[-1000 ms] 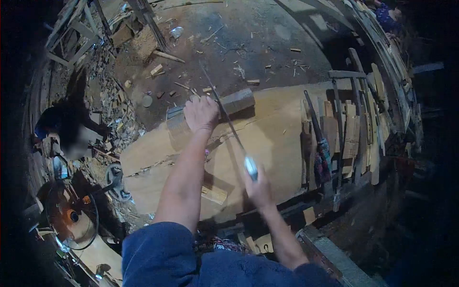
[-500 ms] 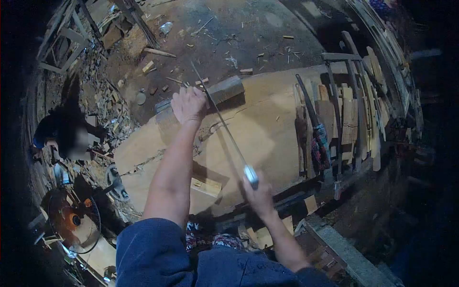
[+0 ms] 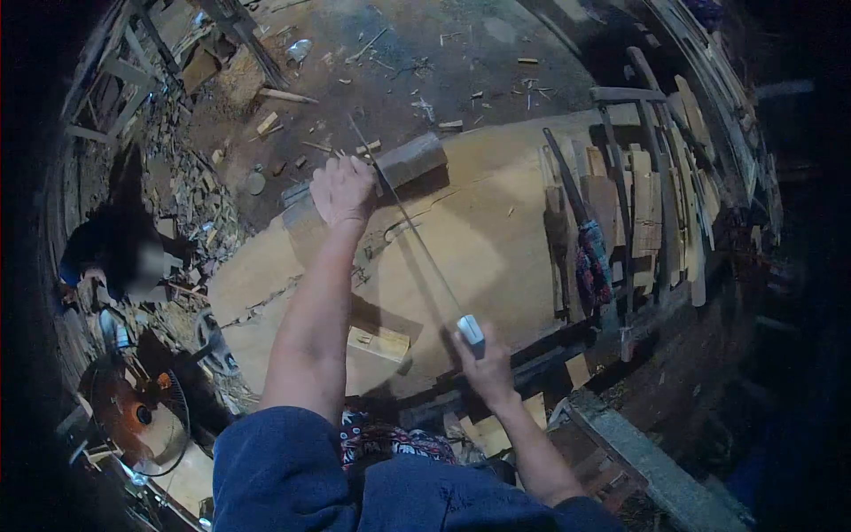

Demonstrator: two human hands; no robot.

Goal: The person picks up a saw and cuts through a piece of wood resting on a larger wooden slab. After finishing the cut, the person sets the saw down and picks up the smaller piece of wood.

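Head view, looking down. Left hand (image 3: 342, 190), upper centre of frame, fingers curled & pressed down over a grey wood block (image 3: 403, 161) lying across the far edge of a big pale wood slab (image 3: 496, 239). Right hand (image 3: 483, 359), lower centre, closed round the light handle (image 3: 470, 330) of a long thin saw blade (image 3: 403, 213); blade runs diagonally up-left from handle, across slab, meets block just right of left hand; tip pokes past block over the dirt floor (image 3: 461, 44). Small pale offcut (image 3: 379, 342) on near part of slab, between forearm & right hand. Right of centre: several dark long tools (image 3: 567, 191) & a patterned cloth (image 3: 592, 275) lying on slab, next to a row of short planks (image 3: 647, 213). Floor at top strewn w/ chips & scraps. Left edge: another person (image 3: 115, 253) low among wood debris. Lower left: orange fan (image 3: 133, 412). Blue sleeves (image 3: 292, 479) at bottom.
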